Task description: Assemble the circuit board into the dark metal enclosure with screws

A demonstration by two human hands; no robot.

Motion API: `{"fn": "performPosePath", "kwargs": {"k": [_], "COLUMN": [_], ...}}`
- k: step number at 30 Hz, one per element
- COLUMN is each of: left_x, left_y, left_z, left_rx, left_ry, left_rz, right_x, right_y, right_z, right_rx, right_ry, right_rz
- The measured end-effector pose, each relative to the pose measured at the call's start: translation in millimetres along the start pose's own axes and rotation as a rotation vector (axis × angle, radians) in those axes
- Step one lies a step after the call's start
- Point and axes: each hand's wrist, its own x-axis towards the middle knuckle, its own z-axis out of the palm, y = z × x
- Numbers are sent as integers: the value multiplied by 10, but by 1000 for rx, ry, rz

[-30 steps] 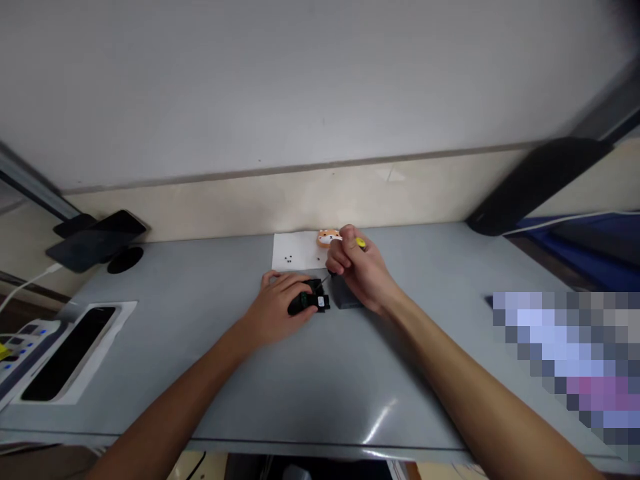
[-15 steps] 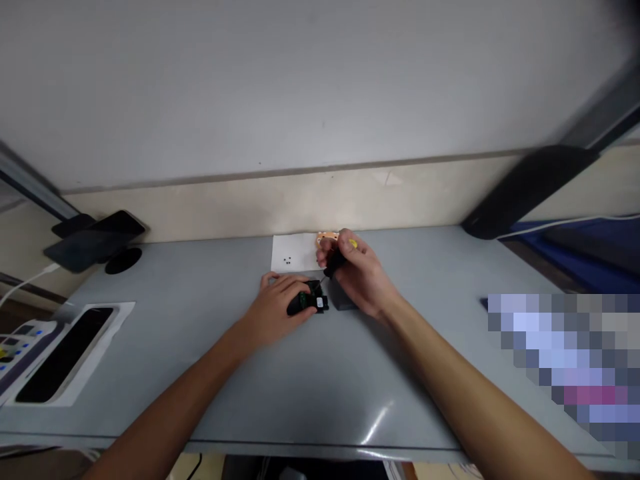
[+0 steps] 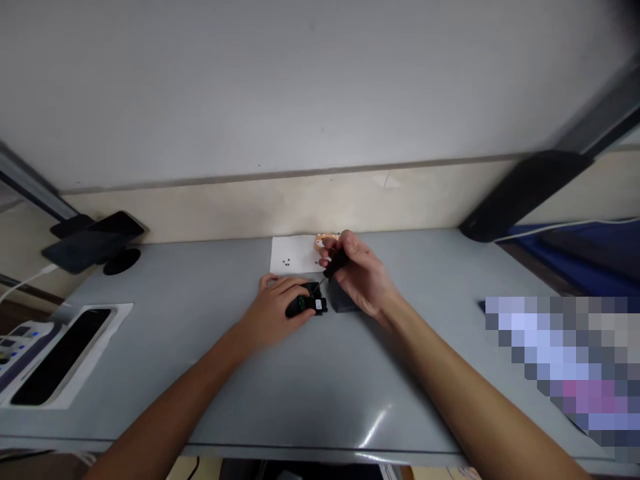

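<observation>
On the table, my left hand [image 3: 280,305] is closed round a small black device [image 3: 320,305] with a green circuit board and a white label showing. My right hand [image 3: 363,270] grips the dark handle of a screwdriver [image 3: 335,264]. Its thin shaft slants down to the left, and the tip meets the device beside my left fingers; the exact contact is too small to make out. Under my right hand lies a dark grey flat piece [image 3: 343,300], partly hidden. Behind the hands, a white sheet of paper [image 3: 300,247] bears several tiny dark screws [image 3: 287,262].
An orange patterned item [image 3: 325,241] lies at the paper's right side, partly covered by my right hand. A phone [image 3: 63,357] rests on white paper at left, near a power strip [image 3: 23,353]. Another phone leans on a stand [image 3: 123,261]. A black post base [image 3: 520,197] stands at right.
The screwdriver's yellow end, visible before, is now hidden by my right thumb and fingers. The camera view has shifted slightly; my left hand still holds the device.
</observation>
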Motion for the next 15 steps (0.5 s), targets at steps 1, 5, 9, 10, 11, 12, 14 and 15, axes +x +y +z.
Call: {"fn": "performPosePath", "kwargs": {"k": [1,5,9,10,11,12,14,15], "left_x": [-2,-7,-7,-6,-5,-3,0,1], "left_y": [-3,-7,-8,-9,-10,-11,-12,-12], "left_z": [2,2,3,4,4,3,-3,-7], "left_rx": [-1,-1,-1,0,0,1,0,-1], "left_ry": [1,-3,-8,-4,-1,0,-7,-14], "left_rz": [1,-1,1,1,1,1,3,5], "right_x": [3,17,32,33,31,28,18,13], "right_y": [6,48,75,70,61,51,30,24], "right_z": [-5,9,48,54,57,57,52,48], "right_rx": [-12,-99,-74,-52,-37,-39,-103,-146], "right_ry": [7,26,38,44,45,42,27,23], "right_rz": [4,9,-42,-51,-50,-42,-34,-45]}}
